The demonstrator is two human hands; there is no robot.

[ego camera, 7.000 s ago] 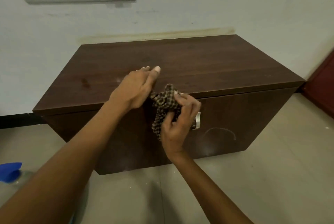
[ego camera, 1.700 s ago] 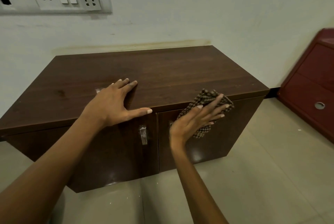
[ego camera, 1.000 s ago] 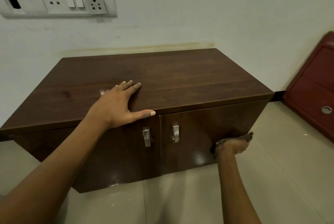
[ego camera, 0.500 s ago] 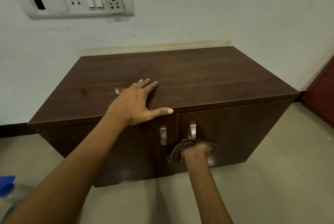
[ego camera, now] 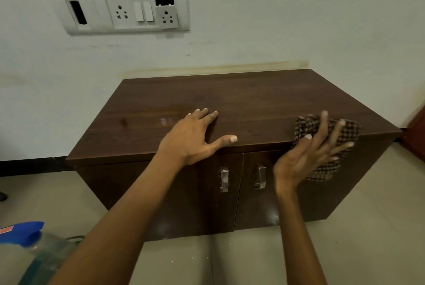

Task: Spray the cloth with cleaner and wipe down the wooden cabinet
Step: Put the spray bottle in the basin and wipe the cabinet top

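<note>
The cloth (ego camera: 327, 147) is pinned flat under the right hand (ego camera: 308, 156), spread against the top front edge of the cabinet (ego camera: 253, 101) near its right corner; part of it laps over the edge onto the top, and the rest hangs down the face of the right door (ego camera: 299, 197). The right hand does not clench it: the palm presses it to the wood with fingers (ego camera: 322, 126) fanned wide and pointing up and away, which looks like the way to keep a broad patch of fabric in contact while wiping. The cloth's long axis runs roughly up and down, in line with those fingers, with its lower end below the heel of the palm. To the left of that hand, the two metal handles (ego camera: 241, 178) sit side by side where the doors meet. Farther left, the left hand (ego camera: 197, 137) lies open and flat on the top, fingers pointing toward the wall and the thumb stretched along the front edge; it grasps nothing and seems to serve as a brace for the body, perhaps also steadying the cabinet against the push of the wipe. Down by the left forearm, at the lower left corner of the view, the bottle (ego camera: 25, 245) with a blue top stands on the floor (ego camera: 345, 250), untouched. Judged from this, spraying is done and wiping is under way.
</note>
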